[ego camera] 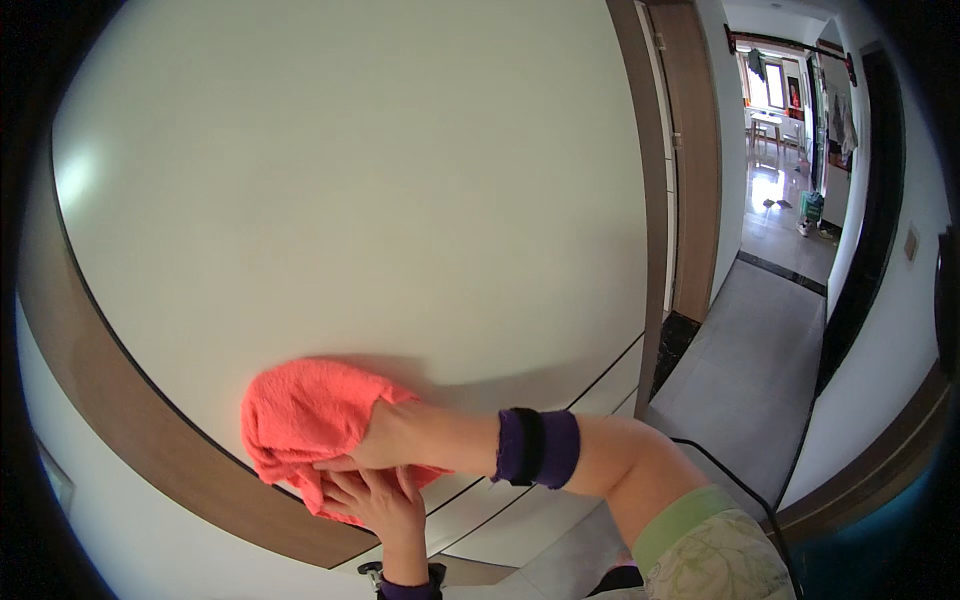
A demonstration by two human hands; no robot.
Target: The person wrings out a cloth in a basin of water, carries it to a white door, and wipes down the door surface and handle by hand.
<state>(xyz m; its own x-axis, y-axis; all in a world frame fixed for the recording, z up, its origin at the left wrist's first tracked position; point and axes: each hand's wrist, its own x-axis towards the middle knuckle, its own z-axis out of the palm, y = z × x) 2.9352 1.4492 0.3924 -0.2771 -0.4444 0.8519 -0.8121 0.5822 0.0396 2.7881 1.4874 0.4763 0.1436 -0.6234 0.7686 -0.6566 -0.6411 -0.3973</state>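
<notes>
A coral-red cloth (307,405) lies bunched against the lower part of a smooth, pale door panel (420,187). My right hand (386,439) reaches in from the right and is mostly wrapped by the cloth; its fingers are largely hidden. From below comes my left hand (386,502), its spread fingers on the cloth's lower folds close to my right hand. A purple band with a black strap (529,448) circles my right forearm. Another dark band (409,585) is on my left wrist at the bottom edge.
A brown frame (202,457) borders the panel at the lower left. To the right, a grey tiled hallway (750,337) leads to a bright room with a table (765,120). A black cable (739,476) runs beside my right arm. A bar (787,43) spans the hallway high up.
</notes>
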